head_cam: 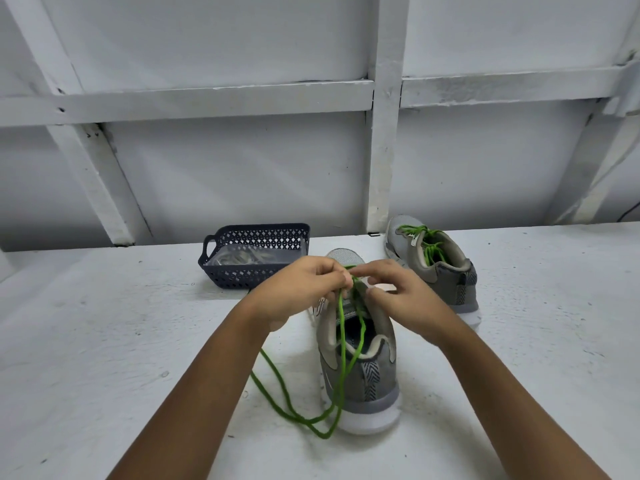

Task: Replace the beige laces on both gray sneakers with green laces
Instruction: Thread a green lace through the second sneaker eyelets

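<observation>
A gray sneaker (360, 379) stands on the white table with its heel toward me. A green lace (341, 344) runs from its upper eyelets, over the heel and down onto the table in long loops. My left hand (298, 289) pinches the lace above the tongue. My right hand (394, 289) pinches the lace at the same spot, fingertips nearly touching the left. The eyelets under my hands are hidden. A second gray sneaker (436, 268) with green laces (431, 245) threaded in it stands behind and to the right.
A dark blue perforated basket (221, 268) sits behind my left hand, with pale laces (242, 258) lying inside. The white table (104, 341) ends at a white framed wall (207, 168) just beyond the basket and the far sneaker.
</observation>
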A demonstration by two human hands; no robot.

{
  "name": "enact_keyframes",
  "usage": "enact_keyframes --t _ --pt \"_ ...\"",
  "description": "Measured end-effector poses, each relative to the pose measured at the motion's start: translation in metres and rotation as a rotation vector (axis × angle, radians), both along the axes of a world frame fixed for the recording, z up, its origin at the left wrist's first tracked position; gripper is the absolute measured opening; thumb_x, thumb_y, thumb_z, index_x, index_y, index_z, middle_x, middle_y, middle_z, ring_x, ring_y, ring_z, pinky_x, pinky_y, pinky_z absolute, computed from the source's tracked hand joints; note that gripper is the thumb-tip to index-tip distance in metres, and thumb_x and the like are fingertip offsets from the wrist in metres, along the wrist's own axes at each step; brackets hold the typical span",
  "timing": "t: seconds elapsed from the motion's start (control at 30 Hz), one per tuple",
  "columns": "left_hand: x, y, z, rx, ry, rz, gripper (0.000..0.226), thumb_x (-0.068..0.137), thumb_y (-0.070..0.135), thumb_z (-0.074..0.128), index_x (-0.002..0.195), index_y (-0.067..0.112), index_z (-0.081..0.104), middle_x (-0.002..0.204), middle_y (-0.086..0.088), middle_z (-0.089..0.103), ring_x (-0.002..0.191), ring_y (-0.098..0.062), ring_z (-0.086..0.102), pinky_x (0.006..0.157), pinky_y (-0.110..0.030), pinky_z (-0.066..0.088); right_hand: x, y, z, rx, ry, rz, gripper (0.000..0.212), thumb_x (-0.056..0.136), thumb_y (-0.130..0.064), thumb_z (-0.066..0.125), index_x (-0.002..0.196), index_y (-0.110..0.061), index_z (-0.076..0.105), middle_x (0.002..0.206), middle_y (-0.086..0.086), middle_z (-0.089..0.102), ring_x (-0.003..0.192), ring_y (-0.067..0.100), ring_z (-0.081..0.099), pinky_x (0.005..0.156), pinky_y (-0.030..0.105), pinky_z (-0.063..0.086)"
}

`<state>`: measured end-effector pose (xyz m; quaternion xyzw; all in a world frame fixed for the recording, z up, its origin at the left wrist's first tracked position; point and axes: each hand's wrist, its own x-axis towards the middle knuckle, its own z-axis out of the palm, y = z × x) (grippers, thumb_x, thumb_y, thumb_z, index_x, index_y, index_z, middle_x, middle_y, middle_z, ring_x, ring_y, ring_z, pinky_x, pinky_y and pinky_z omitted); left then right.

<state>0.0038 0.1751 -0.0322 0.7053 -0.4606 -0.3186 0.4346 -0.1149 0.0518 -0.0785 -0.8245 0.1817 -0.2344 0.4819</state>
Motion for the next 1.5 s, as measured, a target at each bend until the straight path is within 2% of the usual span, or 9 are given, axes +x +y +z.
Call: enact_keyframes --t 0.1,0.23,0.33,0.5,0.8,0.9,0.97,1.13,1.5 --pt "-0.001 0.000 -0.001 0.004 0.016 -0.059 0.023 0.095 0.007 0.047 0.081 0.013 0.065 0.058 0.011 0.058 0.051 -0.002 0.047 0.053 -0.018 0.034 -0.004 0.003 0.011 -0.189 0.106 0.104 0.031 0.087 -0.013 0.062 0.087 -0.044 0.058 0.107 -0.005 0.049 0.100 0.003 0.049 0.085 0.019 0.041" --pt "0.001 0.002 -0.001 0.033 0.038 -0.085 0.031 0.092 -0.005 0.040 0.086 0.013 0.065 0.052 0.006 0.053 0.048 -0.009 0.041 0.050 -0.022 0.031 -0.007 -0.004 0.016 -0.237 0.052 0.091 0.018 0.088 -0.014 0.061 0.083 -0.031 0.066 0.082 -0.005 0.055 0.074 0.002 0.050 0.068 0.017 0.038" --pt "-0.003 0.005 -0.002 0.178 -0.125 -0.119 0.013 0.095 0.015 0.051 0.085 0.013 0.060 0.049 0.006 0.051 0.042 -0.009 0.039 0.044 -0.019 0.031 -0.016 -0.010 0.022 -0.033 -0.023 0.188 0.007 0.086 -0.017 0.067 0.081 -0.021 0.071 0.064 -0.004 0.054 0.063 0.005 0.047 0.061 0.021 0.038" --pt "-0.008 0.004 -0.008 0.412 -0.477 -0.253 0.040 0.088 0.051 0.056 0.079 0.015 0.071 0.071 -0.006 0.066 0.058 -0.010 0.049 0.057 -0.024 0.037 -0.032 -0.019 0.030 0.030 0.009 0.302 0.019 0.083 -0.011 0.063 0.075 -0.024 0.072 0.073 0.010 0.062 0.068 0.008 0.052 0.062 0.023 0.041" --pt "0.010 0.008 0.007 -0.009 0.298 -0.063 0.024 0.093 0.009 0.050 0.071 0.008 0.058 0.040 0.009 0.039 0.034 -0.003 0.028 0.037 -0.014 0.022 -0.039 -0.014 0.041 -0.045 0.238 0.356 0.027 0.083 -0.009 0.047 0.085 -0.011 0.074 0.074 -0.018 0.069 0.072 -0.008 0.058 0.070 0.007 0.037" --pt "0.019 0.001 0.015 -0.092 0.567 0.084 0.025 0.093 0.015 0.050 0.068 0.015 0.055 0.043 0.009 0.040 0.033 -0.001 0.029 0.037 -0.013 0.021 -0.030 -0.008 0.046 -0.145 0.223 0.249 0.027 0.085 -0.045 0.053 0.094 -0.031 0.074 0.097 -0.008 0.073 0.097 0.009 0.064 0.083 0.028 0.048" --pt "0.020 -0.006 0.018 -0.082 0.659 0.102 0.023 0.091 0.018 0.052 0.069 0.017 0.054 0.044 0.009 0.042 0.032 0.000 0.030 0.037 -0.014 0.021 -0.021 0.004 0.052 -0.231 0.247 0.240 0.038 0.082 -0.064 0.052 0.092 -0.033 0.073 0.085 0.001 0.071 0.080 0.015 0.063 0.075 0.033 0.048" --pt "0.020 -0.019 0.023 -0.100 0.685 0.121 0.020 0.091 0.020 0.053 0.073 0.016 0.058 0.045 0.010 0.043 0.034 -0.001 0.031 0.039 -0.014 0.020 0.008 0.031 0.050 -0.362 0.322 0.312 0.028 0.088 -0.041 0.061 0.086 -0.015 0.069 0.060 -0.002 0.049 0.053 0.005 0.041 0.057 0.023 0.035" --pt "0.021 0.010 -0.013 -0.151 0.448 -0.136 0.033 0.083 0.038 0.054 0.086 0.009 0.069 0.080 -0.005 0.070 0.075 -0.016 0.067 0.070 -0.026 0.054 0.018 0.000 0.089 0.633 -0.359 -0.052 0.022 0.097 -0.010 0.048 0.077 -0.006 0.056 0.052 -0.002 0.063 0.043 0.005 0.057 0.042 0.015 0.047"
